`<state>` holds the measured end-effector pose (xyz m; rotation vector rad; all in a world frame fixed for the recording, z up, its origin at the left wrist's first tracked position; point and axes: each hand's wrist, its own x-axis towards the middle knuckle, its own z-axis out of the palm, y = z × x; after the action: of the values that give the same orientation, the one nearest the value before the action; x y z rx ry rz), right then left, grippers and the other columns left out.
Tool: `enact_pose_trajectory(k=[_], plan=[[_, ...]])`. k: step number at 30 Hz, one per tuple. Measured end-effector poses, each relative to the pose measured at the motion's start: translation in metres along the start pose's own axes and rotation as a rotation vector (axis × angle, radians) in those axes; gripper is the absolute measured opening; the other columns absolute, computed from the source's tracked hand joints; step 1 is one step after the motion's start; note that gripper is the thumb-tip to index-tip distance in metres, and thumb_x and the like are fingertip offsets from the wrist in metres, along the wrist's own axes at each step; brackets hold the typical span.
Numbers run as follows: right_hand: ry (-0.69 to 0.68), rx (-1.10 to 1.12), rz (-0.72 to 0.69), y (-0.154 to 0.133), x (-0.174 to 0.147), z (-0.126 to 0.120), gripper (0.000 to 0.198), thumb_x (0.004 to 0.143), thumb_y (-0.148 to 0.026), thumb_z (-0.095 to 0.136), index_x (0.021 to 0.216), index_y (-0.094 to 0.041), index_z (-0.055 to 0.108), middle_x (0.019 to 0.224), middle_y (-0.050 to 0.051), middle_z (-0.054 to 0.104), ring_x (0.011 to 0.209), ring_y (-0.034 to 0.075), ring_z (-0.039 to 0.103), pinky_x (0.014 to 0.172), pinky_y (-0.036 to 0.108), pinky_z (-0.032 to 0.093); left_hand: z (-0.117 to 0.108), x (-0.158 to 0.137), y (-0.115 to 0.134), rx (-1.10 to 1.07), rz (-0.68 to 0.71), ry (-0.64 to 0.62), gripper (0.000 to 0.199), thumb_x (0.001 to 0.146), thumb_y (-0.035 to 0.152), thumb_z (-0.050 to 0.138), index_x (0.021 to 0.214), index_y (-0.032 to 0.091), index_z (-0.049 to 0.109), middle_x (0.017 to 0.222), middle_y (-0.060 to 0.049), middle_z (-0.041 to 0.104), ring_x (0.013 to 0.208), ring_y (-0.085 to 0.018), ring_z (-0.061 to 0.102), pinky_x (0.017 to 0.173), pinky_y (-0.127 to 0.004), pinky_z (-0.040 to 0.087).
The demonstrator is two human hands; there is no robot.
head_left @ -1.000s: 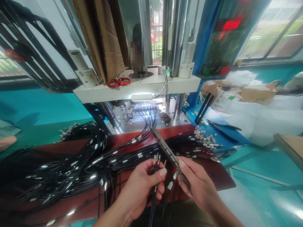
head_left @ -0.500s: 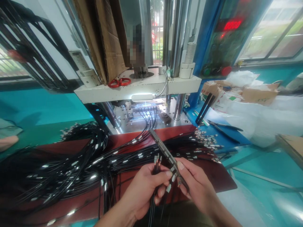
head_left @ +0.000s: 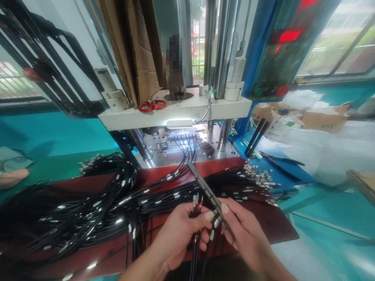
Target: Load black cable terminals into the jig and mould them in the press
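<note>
In the head view my right hand (head_left: pixel 244 230) grips a long dark metal bar (head_left: pixel 203 185) with slots along it, which slants up and to the left. My left hand (head_left: pixel 184 232) is closed around several black cables (head_left: pixel 195 248) whose metal-tipped ends stick up above the fingers. Its thumb and fingertips press a small silver connector (head_left: pixel 216 223) at the bar's lower end, beside my right fingers. Another connector (head_left: pixel 211 235) hangs just below. Part of the bar is hidden by my right hand.
Bundles of black cables (head_left: pixel 102 203) cover the red-brown board (head_left: pixel 281 222). Behind it stands a press with a white plate (head_left: pixel 175 111) and cables leading into its lit bed (head_left: pixel 181 142). Red-handled scissors (head_left: pixel 152 105) lie on the plate. Pliers (head_left: pixel 281 160) rest on the blue surface at right.
The whole view has shifted slightly, so everything sits a little further right and lower. Both hands keep their holds, and the connectors at my left fingertips have turned a little.
</note>
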<state>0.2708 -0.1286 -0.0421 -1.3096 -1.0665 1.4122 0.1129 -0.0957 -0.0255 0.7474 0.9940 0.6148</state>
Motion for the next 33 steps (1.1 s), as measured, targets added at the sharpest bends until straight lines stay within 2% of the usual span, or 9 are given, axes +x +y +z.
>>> enact_pose_trajectory(k=[3,5,10,14,18,23,25,28,33], plan=[[0.078,0.184,0.232,-0.002,0.001,-0.001,0.041,0.082,-0.055,0.057,0.112,-0.028,0.060,0.076,-0.001,0.054,0.056,0.007,0.043,0.044,0.013,0.037,-0.010,-0.003,0.003,-0.123,0.032,0.034,0.024,0.078,0.032,0.067,0.089,0.012,0.061,0.073,-0.003,0.060,0.061,-0.010,0.057,0.059,-0.023,0.048],[0.141,0.250,0.293,-0.003,0.001,-0.002,0.044,0.076,-0.057,0.063,0.111,-0.029,0.061,0.081,-0.001,0.056,0.063,0.009,0.047,0.050,0.013,0.041,-0.014,-0.004,0.004,-0.211,0.032,0.044,0.028,0.080,0.032,0.065,0.098,0.012,0.062,0.078,-0.003,0.059,0.065,-0.009,0.056,0.062,-0.022,0.048],[0.177,0.263,0.314,-0.005,0.001,-0.002,0.043,0.072,-0.056,0.068,0.106,-0.030,0.064,0.081,-0.001,0.058,0.065,0.009,0.049,0.052,0.014,0.043,-0.015,-0.003,0.002,-0.308,0.059,0.005,0.031,0.087,0.039,0.055,0.106,0.015,0.060,0.075,-0.001,0.054,0.055,-0.006,0.047,0.048,-0.019,0.037],[0.123,0.258,0.269,-0.007,0.001,-0.003,0.045,0.072,-0.056,0.067,0.107,-0.028,0.064,0.074,-0.002,0.057,0.052,0.006,0.045,0.043,0.013,0.037,-0.012,-0.006,0.002,-0.231,0.057,-0.025,0.022,0.085,0.036,0.058,0.094,0.016,0.058,0.067,0.003,0.050,0.047,-0.004,0.039,0.042,-0.017,0.027],[0.040,0.235,0.198,-0.006,0.002,-0.005,0.045,0.078,-0.054,0.062,0.110,-0.023,0.063,0.067,-0.002,0.054,0.047,0.006,0.040,0.038,0.014,0.032,-0.011,-0.015,0.008,-0.082,-0.057,-0.103,0.018,0.077,0.021,0.068,0.088,0.016,0.054,0.070,0.001,0.054,0.060,-0.006,0.051,0.056,-0.018,0.040],[0.082,0.239,0.218,-0.004,0.002,-0.006,0.042,0.077,-0.054,0.063,0.108,-0.025,0.064,0.071,-0.002,0.057,0.047,0.007,0.042,0.039,0.015,0.034,-0.010,-0.025,0.013,-0.025,-0.097,-0.146,0.025,0.079,0.023,0.064,0.102,0.021,0.054,0.093,-0.004,0.061,0.078,-0.015,0.062,0.074,-0.030,0.049],[0.044,0.229,0.209,-0.004,0.002,-0.007,0.041,0.078,-0.054,0.062,0.108,-0.026,0.064,0.067,-0.003,0.055,0.045,0.006,0.040,0.039,0.016,0.033,-0.012,-0.026,0.012,-0.023,-0.092,-0.205,0.029,0.081,0.025,0.061,0.108,0.022,0.051,0.096,-0.006,0.061,0.081,-0.019,0.065,0.073,-0.034,0.050],[0.031,0.227,0.213,-0.007,0.001,-0.008,0.040,0.078,-0.054,0.062,0.108,-0.028,0.063,0.064,-0.005,0.052,0.046,0.006,0.039,0.040,0.014,0.033,-0.015,-0.026,0.010,-0.008,-0.121,-0.297,0.028,0.081,0.023,0.058,0.108,0.021,0.049,0.090,-0.007,0.062,0.073,-0.021,0.066,0.066,-0.034,0.051],[0.045,0.209,0.206,-0.011,0.000,-0.007,0.043,0.078,-0.054,0.062,0.109,-0.024,0.063,0.063,-0.004,0.050,0.047,0.006,0.039,0.039,0.014,0.032,-0.021,-0.025,0.009,-0.018,-0.111,-0.253,0.027,0.078,0.017,0.063,0.102,0.019,0.051,0.088,-0.005,0.060,0.070,-0.016,0.062,0.067,-0.032,0.050]])
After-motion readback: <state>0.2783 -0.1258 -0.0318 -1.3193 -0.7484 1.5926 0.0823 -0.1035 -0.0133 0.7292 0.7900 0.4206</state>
